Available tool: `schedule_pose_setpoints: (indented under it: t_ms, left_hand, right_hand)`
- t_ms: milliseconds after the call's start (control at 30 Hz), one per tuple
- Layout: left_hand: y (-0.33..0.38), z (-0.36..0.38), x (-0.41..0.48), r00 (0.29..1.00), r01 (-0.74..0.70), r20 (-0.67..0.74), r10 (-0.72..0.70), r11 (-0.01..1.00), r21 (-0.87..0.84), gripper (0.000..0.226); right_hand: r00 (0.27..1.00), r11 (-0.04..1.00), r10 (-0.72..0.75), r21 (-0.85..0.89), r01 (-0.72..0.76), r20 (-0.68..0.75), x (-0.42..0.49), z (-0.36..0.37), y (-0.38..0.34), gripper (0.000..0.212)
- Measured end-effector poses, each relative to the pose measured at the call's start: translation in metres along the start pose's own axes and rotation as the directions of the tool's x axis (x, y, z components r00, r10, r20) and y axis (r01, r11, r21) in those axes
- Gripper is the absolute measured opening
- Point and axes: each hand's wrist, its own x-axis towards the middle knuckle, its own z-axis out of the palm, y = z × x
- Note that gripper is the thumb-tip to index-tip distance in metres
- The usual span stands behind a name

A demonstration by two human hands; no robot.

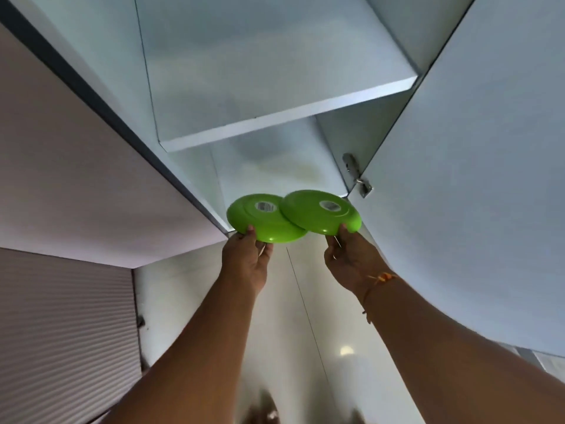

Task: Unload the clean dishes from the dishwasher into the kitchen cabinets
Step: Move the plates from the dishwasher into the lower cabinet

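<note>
- Your left hand [244,258] pinches one green plate [263,223] by its rim, your right hand [351,258] the other plate [321,214], overlapping at twelve o'clock.
- Keep both level as you slide them into the cabinet [269,166].

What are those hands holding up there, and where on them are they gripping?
Each hand holds one green plate by its near rim: the left hand grips the left plate, the right hand the right plate.
</note>
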Motion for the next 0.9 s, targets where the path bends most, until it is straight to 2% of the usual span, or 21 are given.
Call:
schedule_pose_setpoints:
  t_ms: [100,267,333,433,533,600,733,900]
  left_hand:
    - [-0.001,0.003,0.046,0.999,-0.029,0.026,0.031,0.998,-0.051,0.01]
    - [-0.004,0.012,0.102,0.995,-0.073,0.059,0.079,0.993,-0.096,0.01]
    - [-0.001,0.02,0.119,0.992,-0.109,0.049,0.115,0.987,-0.114,0.01]
    - [0.008,0.033,0.138,0.981,-0.192,0.027,0.192,0.981,-0.001,0.023]
    - [0.016,0.04,0.156,0.967,-0.249,-0.006,0.254,0.953,0.17,0.036]
    - [0.019,0.043,0.164,0.966,-0.252,-0.003,0.26,0.938,0.237,0.04]
    - [0.017,0.041,0.17,0.963,-0.267,0.029,0.269,0.926,0.266,0.044]
    - [0.007,0.044,0.162,0.938,-0.346,0.081,0.337,0.892,0.292,0.048]
  right_hand:
    - [0.999,1.0,-0.028,0.008,0.028,0.031,0.045,0.006,0.0,0.022]
    - [0.993,0.999,-0.051,0.02,0.049,0.11,0.098,0.026,-0.002,0.011]
    - [0.993,0.998,-0.063,0.029,0.061,0.102,0.111,0.038,-0.007,0.009]
    - [0.987,0.988,-0.134,-0.071,0.14,0.089,0.126,0.058,-0.015,0.008]
    - [0.98,0.963,-0.189,-0.185,0.198,0.064,0.139,0.071,-0.018,0.019]
    - [0.976,0.949,-0.193,-0.235,0.212,0.1,0.147,0.071,-0.022,0.027]
    - [0.957,0.878,-0.187,-0.398,0.265,0.223,0.16,0.066,-0.028,0.044]
    - [0.945,0.793,-0.204,-0.523,0.313,0.255,0.16,0.064,-0.026,0.04]
